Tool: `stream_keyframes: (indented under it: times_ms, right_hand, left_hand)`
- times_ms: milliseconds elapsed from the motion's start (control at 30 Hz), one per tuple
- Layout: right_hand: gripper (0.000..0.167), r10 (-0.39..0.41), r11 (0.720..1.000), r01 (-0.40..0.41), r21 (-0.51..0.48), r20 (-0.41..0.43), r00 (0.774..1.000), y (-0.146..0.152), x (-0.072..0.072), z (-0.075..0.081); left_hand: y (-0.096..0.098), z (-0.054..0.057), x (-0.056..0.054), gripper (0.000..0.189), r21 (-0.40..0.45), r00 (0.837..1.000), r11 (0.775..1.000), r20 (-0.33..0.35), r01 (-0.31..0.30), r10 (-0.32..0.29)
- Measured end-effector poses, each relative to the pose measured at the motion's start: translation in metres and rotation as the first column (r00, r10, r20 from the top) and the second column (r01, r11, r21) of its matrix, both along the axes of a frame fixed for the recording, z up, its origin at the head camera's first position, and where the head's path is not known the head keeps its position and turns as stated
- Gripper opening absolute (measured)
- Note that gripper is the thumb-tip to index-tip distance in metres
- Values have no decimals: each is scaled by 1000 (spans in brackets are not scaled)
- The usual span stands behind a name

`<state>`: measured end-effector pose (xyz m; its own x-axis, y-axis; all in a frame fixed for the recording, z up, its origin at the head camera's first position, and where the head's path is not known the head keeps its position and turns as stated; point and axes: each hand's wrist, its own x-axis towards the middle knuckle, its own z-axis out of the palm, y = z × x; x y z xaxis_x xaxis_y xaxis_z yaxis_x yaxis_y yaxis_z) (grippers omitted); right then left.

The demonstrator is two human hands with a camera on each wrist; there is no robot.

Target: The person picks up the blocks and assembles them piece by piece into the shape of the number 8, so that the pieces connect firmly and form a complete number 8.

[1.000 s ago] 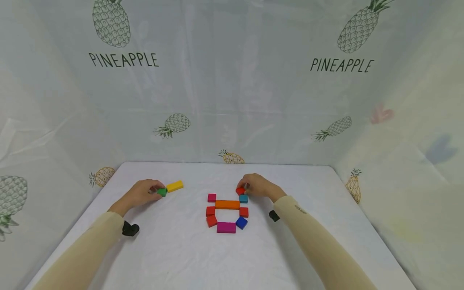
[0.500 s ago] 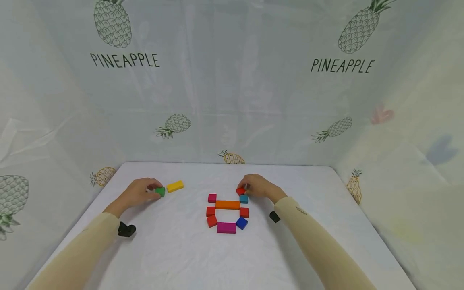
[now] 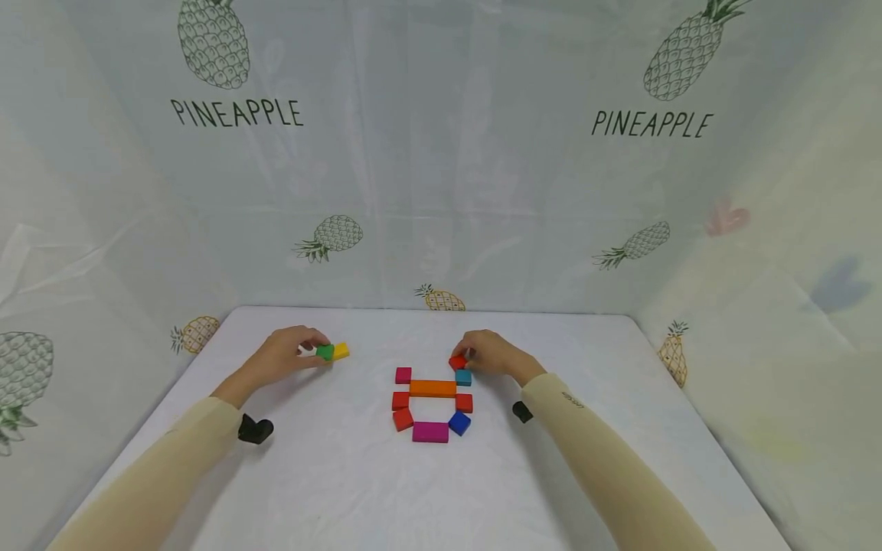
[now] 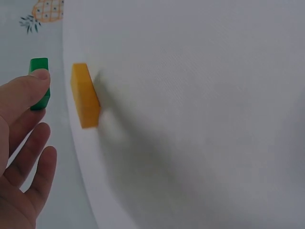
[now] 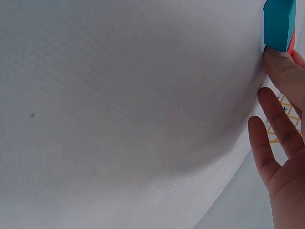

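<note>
Between the thumb and a fingertip of my left hand (image 3: pixel 281 353) I pinch a small green block (image 3: pixel 325 352). The left wrist view shows that green block (image 4: pixel 40 62) held apart from a yellow oblong block (image 4: pixel 86 98) on the table; in the head view it overlaps the yellow one (image 3: pixel 342 350). My right hand (image 3: pixel 491 352) pinches a red block (image 3: pixel 456 362) just behind a teal block (image 3: pixel 464 378). In the right wrist view, the teal block (image 5: pixel 279 24) mostly hides the red one, and the thumb tip is right at it.
On the white table (image 3: pixel 344 490) lies a ring of blocks: a long orange bar (image 3: pixel 432 389), a magenta bar (image 3: pixel 430 432), a blue block (image 3: pixel 459 423), a pink block (image 3: pixel 403 376) and several red ones. Pineapple-printed curtain (image 3: pixel 441 168) encloses the table's back and sides.
My left hand first drew the green block slightly left, away from the yellow one, then brought it right and up to overlap it. The right hand stays at the red block.
</note>
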<state>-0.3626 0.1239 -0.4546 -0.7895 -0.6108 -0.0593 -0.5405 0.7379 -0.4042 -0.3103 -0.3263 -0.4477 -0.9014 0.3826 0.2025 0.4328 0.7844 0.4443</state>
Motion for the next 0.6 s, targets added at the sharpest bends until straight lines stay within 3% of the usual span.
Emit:
stream_keyframes:
  times_ms: [400,600]
  right_hand:
    - [26,5,1000,-5,8,-8,1000,2,0,-1]
    - [27,-14,1000,14,-4,2,1000,2,-2,-5]
  left_hand:
    - [50,13,-15,32,9,997,997,12,74,-74]
    - [74,12,-23,32,-2,995,996,37,89,-88]
